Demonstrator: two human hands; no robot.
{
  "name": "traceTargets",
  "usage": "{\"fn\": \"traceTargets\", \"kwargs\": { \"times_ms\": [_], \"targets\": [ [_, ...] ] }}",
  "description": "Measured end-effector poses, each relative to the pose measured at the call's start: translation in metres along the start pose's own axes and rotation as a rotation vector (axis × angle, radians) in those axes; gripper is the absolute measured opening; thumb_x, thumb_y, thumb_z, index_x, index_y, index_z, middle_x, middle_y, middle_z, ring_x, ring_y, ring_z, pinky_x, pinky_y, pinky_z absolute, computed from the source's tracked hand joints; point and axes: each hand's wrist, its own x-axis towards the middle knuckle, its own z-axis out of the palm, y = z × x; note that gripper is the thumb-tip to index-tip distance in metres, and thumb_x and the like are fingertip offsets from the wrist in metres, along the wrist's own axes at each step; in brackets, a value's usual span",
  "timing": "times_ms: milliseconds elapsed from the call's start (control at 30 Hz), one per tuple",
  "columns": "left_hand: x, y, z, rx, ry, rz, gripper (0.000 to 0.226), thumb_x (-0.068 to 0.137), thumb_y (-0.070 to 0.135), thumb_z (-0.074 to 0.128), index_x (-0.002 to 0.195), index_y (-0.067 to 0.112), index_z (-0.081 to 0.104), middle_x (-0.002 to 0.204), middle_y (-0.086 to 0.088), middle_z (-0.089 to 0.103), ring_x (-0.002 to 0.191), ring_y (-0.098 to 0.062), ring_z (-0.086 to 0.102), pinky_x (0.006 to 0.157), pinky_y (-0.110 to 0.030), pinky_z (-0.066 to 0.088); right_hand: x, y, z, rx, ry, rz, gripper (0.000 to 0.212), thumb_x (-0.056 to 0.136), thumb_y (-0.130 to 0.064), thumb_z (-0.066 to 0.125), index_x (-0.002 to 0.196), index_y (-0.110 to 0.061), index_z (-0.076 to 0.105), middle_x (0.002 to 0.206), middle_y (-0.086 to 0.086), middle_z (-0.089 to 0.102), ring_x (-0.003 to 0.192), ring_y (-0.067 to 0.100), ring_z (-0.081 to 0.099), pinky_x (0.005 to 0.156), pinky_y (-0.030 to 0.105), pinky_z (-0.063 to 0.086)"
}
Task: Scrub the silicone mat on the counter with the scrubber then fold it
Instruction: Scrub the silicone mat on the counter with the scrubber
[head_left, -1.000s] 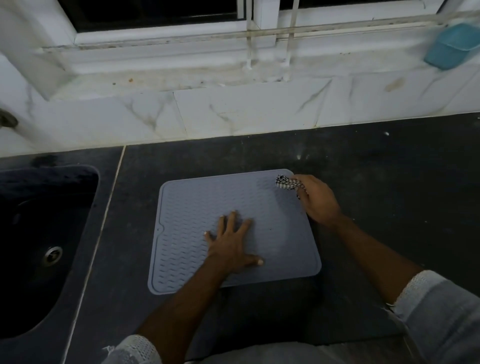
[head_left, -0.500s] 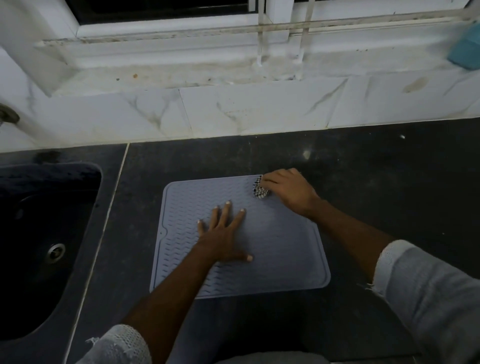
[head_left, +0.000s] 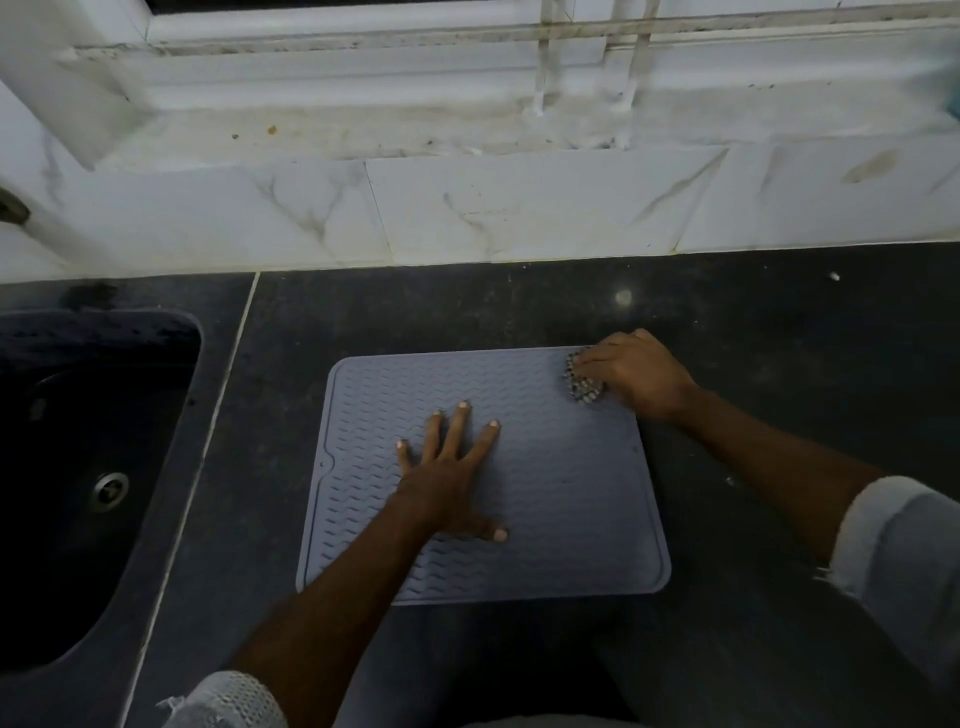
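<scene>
A grey ribbed silicone mat (head_left: 561, 483) lies flat on the dark counter (head_left: 779, 364). My left hand (head_left: 452, 480) presses down on the mat's middle with its fingers spread and straight. At the mat's far right corner my right hand (head_left: 636, 371) grips a small steel scrubber (head_left: 582, 385), which touches the mat's surface. Part of the scrubber is hidden under my fingers.
A dark sink (head_left: 88, 467) with a metal drain (head_left: 110, 488) is sunk into the counter on the left. A white marble-tiled wall (head_left: 519, 208) and a stained window ledge (head_left: 363, 130) run along the back. Bare dark counter stretches to the right of the mat.
My right hand slid the scrubber left along the mat's far edge, then back right to the far right corner. My left hand stayed pressed on the mat.
</scene>
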Motion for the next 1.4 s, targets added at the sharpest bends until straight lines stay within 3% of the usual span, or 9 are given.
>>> {"fn": "traceTargets", "kwargs": {
  "times_ms": [267,467,600,767,867,933,1067,1233,1400],
  "targets": [
    [0.002,-0.001,0.002,0.002,0.011,-0.013,0.133,0.058,0.076,0.069,0.142,0.043,-0.028,0.146,-0.001,-0.045,0.135,-0.034,-0.037,0.103,-0.070,-0.010,0.012,-0.022,0.019,-0.021,-0.119,-0.069,0.050,0.096,-0.022,0.044,0.143,-0.030,0.031,0.154,-0.005,0.025,0.140,0.021,0.022,0.109,0.039,0.019],
    [0.003,-0.001,0.003,-0.011,0.000,-0.014,0.135,0.058,0.074,0.071,0.142,0.042,-0.030,0.145,-0.001,-0.047,0.132,-0.034,-0.039,0.102,-0.070,-0.012,0.008,0.007,-0.003,-0.113,-0.148,-0.081,0.041,0.088,-0.015,0.055,0.127,-0.025,0.054,0.136,-0.001,0.051,0.109,0.025,0.047,0.083,0.034,0.032],
    [0.005,0.001,0.003,-0.009,-0.019,-0.036,0.137,0.056,0.075,0.071,0.140,0.042,-0.032,0.143,-0.001,-0.049,0.126,-0.031,-0.044,0.102,-0.072,-0.012,0.041,-0.022,-0.005,-0.067,-0.055,-0.132,0.042,0.086,-0.016,0.057,0.128,-0.022,0.053,0.138,0.003,0.050,0.116,0.028,0.046,0.091,0.041,0.035],
    [0.004,0.001,0.004,-0.022,-0.022,-0.032,0.137,0.057,0.073,0.072,0.138,0.043,-0.034,0.142,-0.001,-0.050,0.126,-0.031,-0.045,0.102,-0.072,-0.013,0.021,-0.029,0.017,-0.049,-0.105,-0.122,0.049,0.094,-0.026,0.049,0.141,-0.027,0.036,0.150,0.000,0.034,0.134,0.027,0.031,0.106,0.041,0.025],
    [0.003,0.001,0.003,-0.023,-0.018,-0.026,0.137,0.058,0.071,0.073,0.139,0.041,-0.033,0.142,-0.001,-0.050,0.127,-0.031,-0.044,0.101,-0.072,-0.013,0.006,-0.009,0.008,-0.054,-0.076,-0.143,0.046,0.082,-0.014,0.065,0.127,-0.019,0.055,0.135,0.006,0.053,0.116,0.033,0.050,0.088,0.040,0.037],
    [0.004,0.001,0.005,-0.023,-0.011,-0.026,0.138,0.057,0.071,0.074,0.140,0.041,-0.033,0.142,-0.001,-0.050,0.129,-0.032,-0.043,0.101,-0.072,-0.013,0.009,0.000,0.001,-0.091,-0.117,-0.133,0.042,0.078,-0.011,0.067,0.119,-0.020,0.061,0.128,0.003,0.059,0.106,0.029,0.053,0.079,0.035,0.034],
    [0.005,0.002,0.004,-0.013,-0.024,-0.043,0.138,0.056,0.072,0.073,0.139,0.041,-0.033,0.142,0.000,-0.050,0.129,-0.032,-0.043,0.101,-0.073,-0.013,0.045,-0.019,-0.004,-0.059,-0.027,-0.116,0.039,0.081,-0.012,0.061,0.119,-0.023,0.060,0.129,0.001,0.058,0.109,0.027,0.049,0.081,0.036,0.032],
    [0.005,0.003,0.004,-0.009,-0.034,-0.052,0.138,0.056,0.073,0.073,0.140,0.041,-0.033,0.143,-0.002,-0.049,0.130,-0.032,-0.042,0.101,-0.073,-0.012,0.052,-0.042,0.014,-0.097,-0.080,-0.136,0.046,0.091,-0.021,0.051,0.135,-0.029,0.044,0.144,-0.001,0.041,0.124,0.027,0.039,0.096,0.039,0.032],
    [0.004,0.002,0.005,-0.007,-0.012,-0.035,0.138,0.057,0.072,0.073,0.141,0.040,-0.031,0.143,-0.003,-0.048,0.130,-0.033,-0.042,0.100,-0.072,-0.013,0.016,-0.004,0.009,-0.104,-0.074,-0.103,0.044,0.082,-0.009,0.062,0.124,-0.021,0.058,0.132,0.005,0.055,0.110,0.030,0.050,0.084,0.038,0.035]
  ]
}}
